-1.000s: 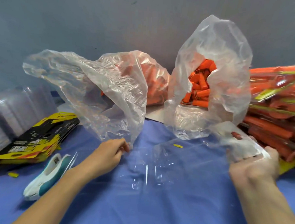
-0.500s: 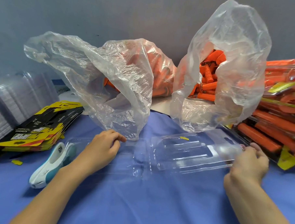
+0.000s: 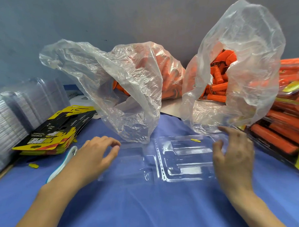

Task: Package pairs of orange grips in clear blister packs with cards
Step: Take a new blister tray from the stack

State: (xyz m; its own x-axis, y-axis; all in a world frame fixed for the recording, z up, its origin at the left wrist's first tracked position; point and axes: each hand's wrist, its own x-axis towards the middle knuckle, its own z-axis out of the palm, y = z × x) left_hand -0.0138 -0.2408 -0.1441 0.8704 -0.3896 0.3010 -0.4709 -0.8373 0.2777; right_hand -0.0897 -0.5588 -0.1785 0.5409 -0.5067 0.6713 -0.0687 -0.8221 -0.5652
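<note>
1. right hand has let go of the blister edge it pinched half a second ago. its fingers are now spread and hold nothing, over the blister's right edge; contact can't be told.
2. left hand is loosely curved at the blister's left flap, thumb and fingertips apart, nothing gripped as far as i can see.
3. blister lies opened flat on the cloth: cavity half right, plain flap left, hinge mid. both cavities are empty. a yellow scrap sits at its far rim, on or under the plastic, can't tell.
4. step in hand, my read: load the first pair. grips sit in the right bag just behind the blister, mouth open toward it. left bag is behind-left, its film drooping to the flap's far edge.
5. doing it well:
   - clear the scrap first if it's inside, else it gets sealed in.
   - keep the left hand on the flap; the light shell will likely skate on cloth.
   - take two grips with the right hand, one per cavity, laid along it and seated to the floor so the flap shuts flush.
6. cards are stacked left of the blister, beyond the left hand. i'd fit one before closing.
7. risk: left bag film may get trapped in the fold, so push it back. tool lies left of the blister under the forearm. finished packs are piled to its right.
</note>
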